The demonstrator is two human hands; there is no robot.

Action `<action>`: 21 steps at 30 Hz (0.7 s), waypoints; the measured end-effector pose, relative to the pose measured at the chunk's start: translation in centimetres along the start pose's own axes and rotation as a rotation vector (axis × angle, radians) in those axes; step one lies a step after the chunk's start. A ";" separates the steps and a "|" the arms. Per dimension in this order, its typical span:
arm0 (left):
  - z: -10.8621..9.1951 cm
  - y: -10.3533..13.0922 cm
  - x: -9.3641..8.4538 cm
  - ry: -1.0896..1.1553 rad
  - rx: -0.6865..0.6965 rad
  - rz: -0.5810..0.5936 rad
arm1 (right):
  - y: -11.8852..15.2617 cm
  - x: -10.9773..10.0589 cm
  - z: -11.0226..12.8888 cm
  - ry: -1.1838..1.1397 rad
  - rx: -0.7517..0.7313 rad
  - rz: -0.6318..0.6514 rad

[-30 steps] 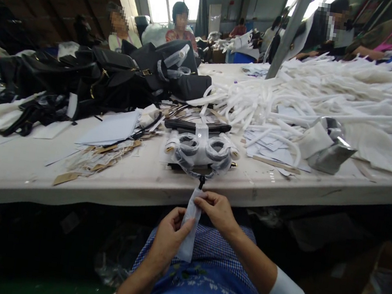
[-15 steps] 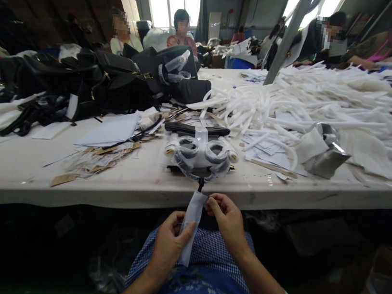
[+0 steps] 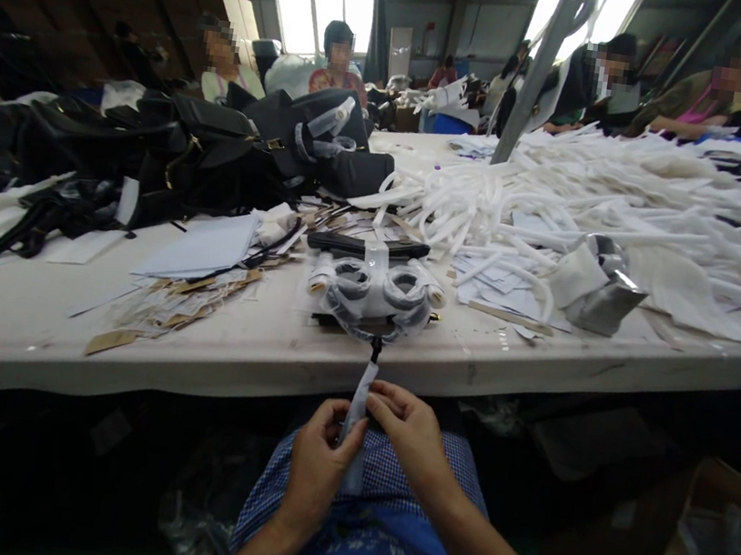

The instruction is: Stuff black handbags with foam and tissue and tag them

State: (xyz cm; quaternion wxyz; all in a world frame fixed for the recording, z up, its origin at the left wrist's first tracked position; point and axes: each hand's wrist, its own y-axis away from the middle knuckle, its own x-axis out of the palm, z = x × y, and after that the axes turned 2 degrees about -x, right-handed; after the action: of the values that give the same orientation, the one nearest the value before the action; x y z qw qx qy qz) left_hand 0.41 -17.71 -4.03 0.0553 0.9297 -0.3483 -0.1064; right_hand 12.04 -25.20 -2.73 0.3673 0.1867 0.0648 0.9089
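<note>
White, thin, sheet-like wrap (image 3: pixel 359 395) runs lengthwise between my hands, just off the near edge of the white-covered counter (image 3: pixel 206 369). My left hand (image 3: pixel 324 450) pinches it from the left, thumb on the near face and fingers curled behind, nearly closed. My right hand (image 3: pixel 408 430) is a little higher on the other side, thumb and forefinger drawn together at the wrap's right edge, the other fingers loosely bent. A narrow black strap (image 3: pixel 375 349) enters the top of the wrap, just beyond my fingertips. It leads up to a flat black bag bundle (image 3: pixel 367 300) with clear-plastic-wrapped rings and a pale band over its middle, lying on the counter straight ahead of both hands. Below the hands, my blue-and-white checked apron (image 3: pixel 453 473) covers my lap.

Beyond my left hand lie loose brown-and-clear packets (image 3: pixel 184 302), then a stack of white paper sheets (image 3: pixel 202 245), and farther off a heap of black bags (image 3: pixel 223 147). Beyond my right hand sits a shiny silver angular object (image 3: pixel 607 306), with a large tangle of white soft strips (image 3: pixel 478 201) behind it.
</note>
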 end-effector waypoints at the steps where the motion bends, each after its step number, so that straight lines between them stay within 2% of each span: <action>1: 0.0 0.0 0.0 -0.002 -0.003 -0.001 | -0.1 0.3 0.1 -0.038 0.022 -0.006; 5: -0.5 0.0 0.1 0.061 -0.025 0.004 | -0.6 1.2 0.7 -0.137 0.079 0.015; 9: -0.6 0.1 0.0 0.203 -0.037 0.075 | -1.2 1.4 0.8 -0.213 0.140 0.059; 14: 0.5 1.0 -1.5 0.029 -0.130 0.272 | -1.5 1.0 0.8 -0.252 0.186 0.063; 17: 0.6 0.8 -2.9 -0.002 -0.046 0.375 | -1.6 0.8 0.9 -0.269 0.172 0.103; 19: 0.2 0.1 -3.4 0.059 -0.001 0.366 | -1.6 0.8 1.1 -0.267 0.170 0.123; 21: -0.5 -0.8 -3.1 0.154 -0.036 0.276 | -1.5 0.9 1.5 -0.259 0.157 0.114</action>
State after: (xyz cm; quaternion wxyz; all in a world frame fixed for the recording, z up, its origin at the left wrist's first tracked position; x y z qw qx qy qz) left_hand -1.21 -15.07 -3.22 0.1126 0.8773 -0.4653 -0.0326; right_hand 12.98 -23.49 -1.49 0.3046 0.3339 0.0772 0.8887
